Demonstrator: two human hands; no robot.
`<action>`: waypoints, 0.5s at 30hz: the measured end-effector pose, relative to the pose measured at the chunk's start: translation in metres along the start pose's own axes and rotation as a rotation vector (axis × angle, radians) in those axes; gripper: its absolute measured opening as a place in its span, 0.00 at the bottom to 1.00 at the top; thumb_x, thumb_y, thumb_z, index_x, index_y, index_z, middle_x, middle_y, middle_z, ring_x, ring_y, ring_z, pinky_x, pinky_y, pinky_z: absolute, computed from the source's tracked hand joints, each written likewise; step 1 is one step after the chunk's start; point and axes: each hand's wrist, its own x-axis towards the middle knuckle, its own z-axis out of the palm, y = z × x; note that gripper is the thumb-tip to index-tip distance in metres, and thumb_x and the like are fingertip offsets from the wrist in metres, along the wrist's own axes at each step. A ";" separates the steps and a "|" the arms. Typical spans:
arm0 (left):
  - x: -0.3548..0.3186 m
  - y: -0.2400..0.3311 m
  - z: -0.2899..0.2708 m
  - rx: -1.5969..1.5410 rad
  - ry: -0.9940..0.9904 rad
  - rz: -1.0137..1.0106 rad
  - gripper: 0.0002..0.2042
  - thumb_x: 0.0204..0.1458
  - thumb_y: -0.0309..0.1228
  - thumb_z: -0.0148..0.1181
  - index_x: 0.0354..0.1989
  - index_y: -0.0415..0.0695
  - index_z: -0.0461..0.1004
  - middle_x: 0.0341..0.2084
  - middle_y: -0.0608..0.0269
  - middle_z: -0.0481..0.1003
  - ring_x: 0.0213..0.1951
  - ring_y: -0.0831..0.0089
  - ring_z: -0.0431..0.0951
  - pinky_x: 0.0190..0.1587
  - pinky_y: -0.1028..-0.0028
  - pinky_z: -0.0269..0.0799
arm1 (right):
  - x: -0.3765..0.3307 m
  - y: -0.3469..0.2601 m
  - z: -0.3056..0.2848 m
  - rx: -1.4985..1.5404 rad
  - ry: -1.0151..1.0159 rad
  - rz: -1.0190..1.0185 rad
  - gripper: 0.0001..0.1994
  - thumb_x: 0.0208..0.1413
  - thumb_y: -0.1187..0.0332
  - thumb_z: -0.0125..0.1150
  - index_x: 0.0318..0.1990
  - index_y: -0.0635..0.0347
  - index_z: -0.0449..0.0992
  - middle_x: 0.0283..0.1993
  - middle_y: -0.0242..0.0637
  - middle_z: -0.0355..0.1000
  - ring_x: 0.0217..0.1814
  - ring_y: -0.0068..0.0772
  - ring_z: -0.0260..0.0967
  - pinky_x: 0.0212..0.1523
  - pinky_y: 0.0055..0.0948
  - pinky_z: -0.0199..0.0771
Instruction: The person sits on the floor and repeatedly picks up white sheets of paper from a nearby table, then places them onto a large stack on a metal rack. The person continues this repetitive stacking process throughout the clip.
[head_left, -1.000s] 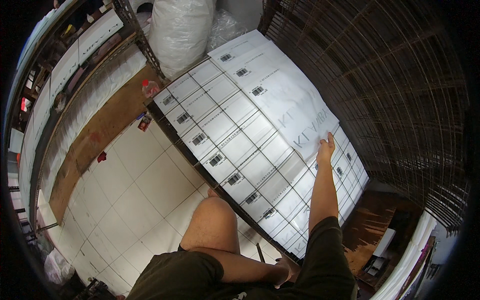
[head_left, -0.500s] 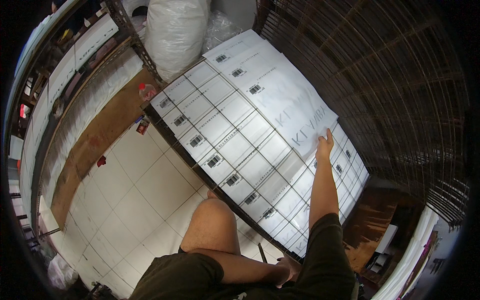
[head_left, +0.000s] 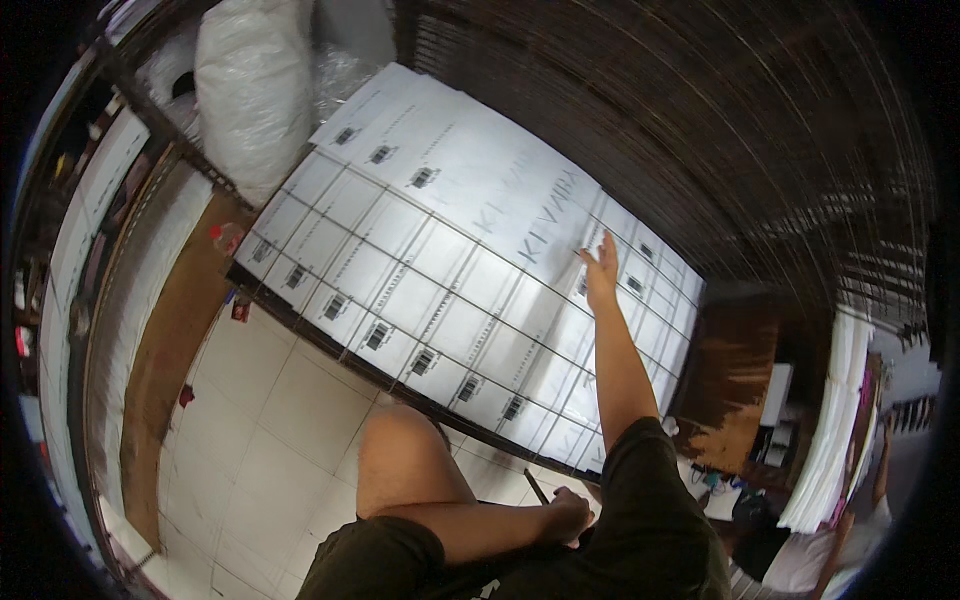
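Observation:
My right hand [head_left: 600, 268] reaches over a wire drying rack, fingers spread with nothing in them. It is beside the near right end of white printed sheets [head_left: 440, 140] lying on top of the wires at the far side; whether it touches them I cannot tell. Beneath the wire grid, more white sheets [head_left: 400, 285] with dark printed marks show through. The rack's dark front edge [head_left: 405, 392] runs slantwise toward me. Low in front of my body, my left hand [head_left: 572, 513] has its fingers curled in, close to a dark thin bar [head_left: 537, 486]. What it holds, if anything, is hidden.
Raised wire trays [head_left: 700, 130] lean up behind the sheets. A bulky wrapped white bundle [head_left: 252, 105] stands at the far left, near metal shelving [head_left: 150, 120]. My bent knee [head_left: 408, 450] is by the rack's edge. At lower right, another person [head_left: 800, 560] is partly visible.
My right hand has drawn back from the sheets' corner and spread its fingers. The whole view has turned, bringing the rack left and another person into sight at lower right.

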 end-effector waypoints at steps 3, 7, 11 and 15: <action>-0.001 -0.001 0.006 0.046 0.067 -0.020 0.29 0.42 0.52 0.61 0.48 0.44 0.71 0.45 0.52 0.73 0.47 0.56 0.74 0.44 0.50 0.68 | -0.060 -0.029 -0.045 -0.146 -0.150 -0.012 0.31 0.50 0.76 0.58 0.63 0.56 0.58 0.64 0.44 0.56 0.62 0.36 0.56 0.57 0.37 0.60; 0.002 0.001 0.016 0.102 0.070 -0.001 0.28 0.43 0.53 0.60 0.46 0.45 0.73 0.44 0.53 0.73 0.47 0.57 0.75 0.45 0.54 0.69 | -0.147 -0.057 -0.144 -0.201 -0.208 0.019 0.27 0.51 0.74 0.59 0.60 0.56 0.61 0.55 0.40 0.65 0.49 0.28 0.67 0.48 0.30 0.67; 0.012 0.005 0.028 0.182 0.042 0.012 0.29 0.43 0.56 0.58 0.47 0.45 0.72 0.46 0.51 0.72 0.48 0.57 0.74 0.46 0.54 0.69 | -0.234 -0.079 -0.252 -0.272 -0.104 0.042 0.22 0.52 0.74 0.58 0.56 0.55 0.67 0.47 0.34 0.70 0.43 0.23 0.69 0.39 0.26 0.69; 0.025 -0.001 0.036 0.220 0.058 0.035 0.33 0.45 0.57 0.55 0.53 0.45 0.66 0.47 0.47 0.70 0.50 0.53 0.71 0.48 0.57 0.68 | -0.331 -0.090 -0.335 -0.608 0.052 0.002 0.17 0.48 0.74 0.59 0.48 0.58 0.73 0.41 0.38 0.74 0.37 0.27 0.73 0.36 0.29 0.70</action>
